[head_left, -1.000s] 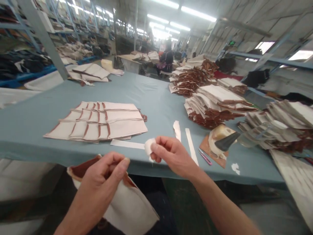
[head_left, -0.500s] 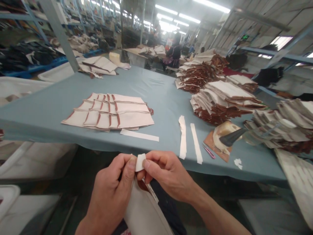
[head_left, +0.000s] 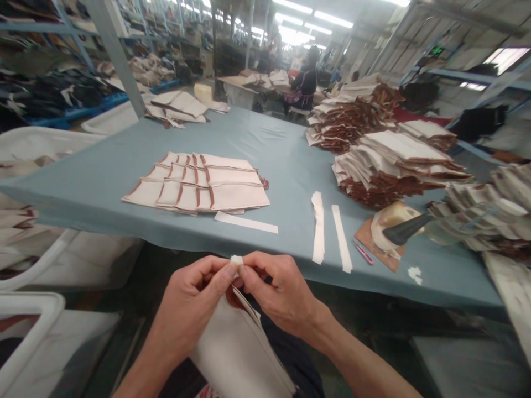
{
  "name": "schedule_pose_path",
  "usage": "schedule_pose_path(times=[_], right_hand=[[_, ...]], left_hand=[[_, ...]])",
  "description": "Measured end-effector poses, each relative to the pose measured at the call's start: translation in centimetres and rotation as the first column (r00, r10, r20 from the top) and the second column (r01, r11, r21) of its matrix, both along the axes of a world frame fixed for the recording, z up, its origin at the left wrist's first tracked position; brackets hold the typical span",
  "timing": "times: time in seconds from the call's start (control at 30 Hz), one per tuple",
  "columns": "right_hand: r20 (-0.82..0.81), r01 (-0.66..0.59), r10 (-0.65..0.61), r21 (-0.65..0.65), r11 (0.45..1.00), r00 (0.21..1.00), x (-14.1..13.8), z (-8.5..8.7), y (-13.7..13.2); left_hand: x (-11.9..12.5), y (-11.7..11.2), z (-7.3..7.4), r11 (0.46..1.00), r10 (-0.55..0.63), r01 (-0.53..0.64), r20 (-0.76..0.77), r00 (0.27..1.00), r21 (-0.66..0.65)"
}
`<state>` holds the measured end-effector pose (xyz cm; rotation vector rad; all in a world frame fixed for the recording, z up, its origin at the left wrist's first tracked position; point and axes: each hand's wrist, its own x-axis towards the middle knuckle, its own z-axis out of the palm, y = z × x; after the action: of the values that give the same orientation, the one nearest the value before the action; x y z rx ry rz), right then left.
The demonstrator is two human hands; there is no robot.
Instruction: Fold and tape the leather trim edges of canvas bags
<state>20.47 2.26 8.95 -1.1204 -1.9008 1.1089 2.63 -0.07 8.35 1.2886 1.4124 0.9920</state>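
Observation:
Below the table's near edge, my left hand (head_left: 194,301) and my right hand (head_left: 276,290) meet, both pinching the top rim of a cream fabric piece with a brown lining (head_left: 238,348). A small white bit of tape (head_left: 236,260) pokes out between the thumbs and fingertips of both hands. The fabric piece hangs down over my lap. On the blue-grey table (head_left: 103,182) ahead lie fanned rows of finished cream pieces with brown edges (head_left: 199,185).
White strips lie on the table: one (head_left: 246,223) by the fanned pieces, two more (head_left: 318,226) to the right. Tall stacks of cream-and-brown pieces (head_left: 394,166) fill the right side. A brush (head_left: 404,229) rests on a brown scrap beside a pink pen (head_left: 364,252). White bins (head_left: 33,326) stand at left. A person (head_left: 305,83) sits far back.
My right hand came back from the table edge with the white bit and joined my left hand at the fabric's rim. The bit is now mostly tucked between the fingers.

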Motion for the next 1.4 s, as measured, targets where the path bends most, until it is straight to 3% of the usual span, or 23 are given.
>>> schedule_pose_path(times=[0.13, 0.27, 0.37, 0.5, 0.63, 0.8, 1.0, 1.17, 1.4], right_hand=[[-0.039, 0.024, -0.027, -0.056, 0.998, 0.999, 0.0, -0.9, -0.3], [-0.156, 0.111, -0.146, -0.211, 0.971, 0.977, -0.1, -1.9, -0.6], [-0.293, 0.205, -0.282, -0.267, 0.942, 0.914, 0.4, -2.4, -0.3], [-0.426, 0.371, -0.423, -0.203, 0.906, 0.8, 2.7, -2.5, 1.8], [-0.557, 0.498, -0.526, -0.218, 0.84, 0.643, 6.0, -1.5, 6.1], [-0.632, 0.515, -0.613, -0.366, 0.775, 0.474, 8.7, -0.1, 13.3], [-0.588, 0.492, -0.747, -0.574, 0.655, 0.31, 10.8, -0.8, 21.5], [-0.561, 0.502, -0.806, -0.651, 0.57, 0.187, 13.0, -1.5, 27.7], [-0.493, 0.518, -0.858, -0.701, 0.49, 0.144, 14.2, -3.5, 33.6]], left_hand=[[-0.5, 0.3, -0.1, 0.999, -0.039, 0.04, -0.016, 0.999, 0.026], [-0.7, 0.4, -0.4, 1.0, -0.009, 0.011, -0.082, 0.997, 0.02], [-0.8, 0.2, -1.1, 0.994, 0.095, -0.082, -0.21, 0.973, 0.069], [-2.1, 0.4, -1.9, 0.974, 0.189, -0.123, -0.382, 0.905, 0.19], [-5.0, 3.1, -2.0, 0.962, 0.237, -0.133, -0.491, 0.838, 0.237], [-8.4, 10.7, -2.3, 0.957, 0.255, -0.121, -0.564, 0.785, 0.265], [-9.0, 18.2, -5.4, 0.971, 0.223, -0.109, -0.635, 0.74, 0.214], [-8.2, 21.3, -8.0, 0.974, 0.225, -0.173, -0.686, 0.692, 0.145], [-7.9, 23.3, -9.0, 0.974, 0.16, -0.226, -0.751, 0.64, 0.015]])
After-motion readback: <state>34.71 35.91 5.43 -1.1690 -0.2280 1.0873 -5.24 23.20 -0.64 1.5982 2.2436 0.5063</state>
